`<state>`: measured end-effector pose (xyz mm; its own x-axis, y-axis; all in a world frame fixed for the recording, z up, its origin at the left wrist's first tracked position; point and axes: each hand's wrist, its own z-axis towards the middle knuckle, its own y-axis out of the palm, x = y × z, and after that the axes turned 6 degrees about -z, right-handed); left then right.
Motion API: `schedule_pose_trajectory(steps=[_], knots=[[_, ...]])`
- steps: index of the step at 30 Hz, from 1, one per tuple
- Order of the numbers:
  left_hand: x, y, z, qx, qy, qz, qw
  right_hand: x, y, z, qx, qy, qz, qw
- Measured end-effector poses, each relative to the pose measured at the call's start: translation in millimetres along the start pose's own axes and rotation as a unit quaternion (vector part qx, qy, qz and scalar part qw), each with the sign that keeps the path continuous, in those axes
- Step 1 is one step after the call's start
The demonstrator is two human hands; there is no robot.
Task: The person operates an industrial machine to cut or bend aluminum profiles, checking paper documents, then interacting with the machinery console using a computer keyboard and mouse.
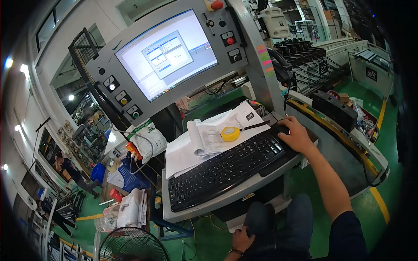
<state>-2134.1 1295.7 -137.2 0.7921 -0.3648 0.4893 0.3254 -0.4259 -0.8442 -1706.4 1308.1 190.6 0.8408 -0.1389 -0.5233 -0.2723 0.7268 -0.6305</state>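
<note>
Right hand: the right hand [297, 135] lies palm down over the mouse [281, 129]; its grip is cupped over the mouse, and the fingers point toward the panel.
Mouse: a black mouse at the right end of the counter [244, 189], just beside the keyboard's right edge. It is mostly hidden under the hand, and a red glow shows at the fingers.
Left hand: the left hand [242, 240] rests low in the view on the knee [261, 219]. Its grip is loose and holds nothing, and a band shows at the wrist.
Keyboard: a black keyboard [224, 168] lies slantwise along the front of the counter, untouched by either hand.
Papers: an open sheaf of papers [200, 141] lies behind the keyboard, with one page curled over.
Tape: a yellow tape [230, 133] sits on the papers, its blade drawn out toward the mouse.
Screen: the screen [167, 54] is tilted above the counter and shows a grey window over a white page.
Buttons: buttons [123, 98] stand in a column left of the screen, and more stand to its right, with a red one at the top.
Bag: a white bag [146, 138] hangs left of the papers.
Fan: a wire-caged fan [133, 247] stands on the green floor at the lower left.
Person: another person [72, 171] stands well apart at the far left, among racks.
</note>
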Motion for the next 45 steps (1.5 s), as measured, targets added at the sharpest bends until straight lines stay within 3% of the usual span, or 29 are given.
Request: schedule_pose_trajectory(steps=[3, 6, 9, 13, 15, 18, 20, 22, 26, 28, 30, 34, 36, 40, 45], knots=[[-5.1, 2.8, -7.6, 0.03, 0.035, -0.017, 0.999, 2.4, -0.5, -0.7, 0.002, -0.009, -0.004, 1.0], [-4.4, -1.7, -27.1, 0.035, -0.001, -0.056, 0.998, 0.4, -3.0, -0.6, 0.002, -0.009, -0.006, 1.0], [-5.5, -0.2, -68.0, 0.146, 0.08, -0.04, 0.985, -4.9, -3.4, -2.5, -0.006, -0.004, 0.005, 1.0], [-33.4, 2.5, -61.1, 0.069, 0.064, -0.133, 0.987, -5.8, -5.2, -4.1, 0.006, -0.01, 0.002, 1.0], [-17.0, -18.5, -54.4, 0.068, 0.076, -0.186, 0.977, -4.2, -4.9, -4.7, 0.018, -0.01, 0.018, 1.0], [21.1, -78.1, -55.9, 0.07, 0.018, -0.198, 0.978, -5.4, -8.0, -5.9, 0.05, -0.019, 0.059, 0.997], [39.1, -125.3, -57.7, 0.189, 0.137, -0.254, 0.939, -5.9, -11.0, -5.7, 0.073, -0.056, 0.057, 0.994], [55.6, -180.9, -64.6, 0.29, 0.211, -0.125, 0.925, -7.4, -10.5, -10.9, 0.098, -0.125, 0.017, 0.987], [54.5, -267.8, -60.3, 0.448, 0.425, -0.193, 0.763, -44.5, -14.1, -28.1, 0.044, -0.199, -0.031, 0.979], [29.1, -300.9, -57.2, 0.517, 0.408, -0.123, 0.743, -54.7, -10.1, -29.9, 0.015, -0.218, -0.036, 0.975], [22.4, -332.4, -45.5, 0.591, 0.254, -0.103, 0.759, -67.8, -8.7, -29.9, -0.005, -0.23, -0.044, 0.972], [21.9, -376.6, -8.7, 0.569, 0.161, -0.136, 0.795, -67.3, -1.0, -27.4, -0.036, -0.254, -0.082, 0.963], [11.1, -388.4, 2.7, 0.537, 0.125, -0.136, 0.823, -64.7, -5.3, -29.7, -0.008, -0.231, -0.049, 0.972], [-4.7, -388.5, 13.5, 0.472, 0.156, -0.324, 0.805, -55.4, -22.5, -43.1, 0.046, -0.205, -0.056, 0.976], [-18.0, -387.1, 16.5, 0.425, 0.159, -0.37, 0.811, -55.2, -18.7, -45.6, 0.027, -0.197, -0.085, 0.976]])
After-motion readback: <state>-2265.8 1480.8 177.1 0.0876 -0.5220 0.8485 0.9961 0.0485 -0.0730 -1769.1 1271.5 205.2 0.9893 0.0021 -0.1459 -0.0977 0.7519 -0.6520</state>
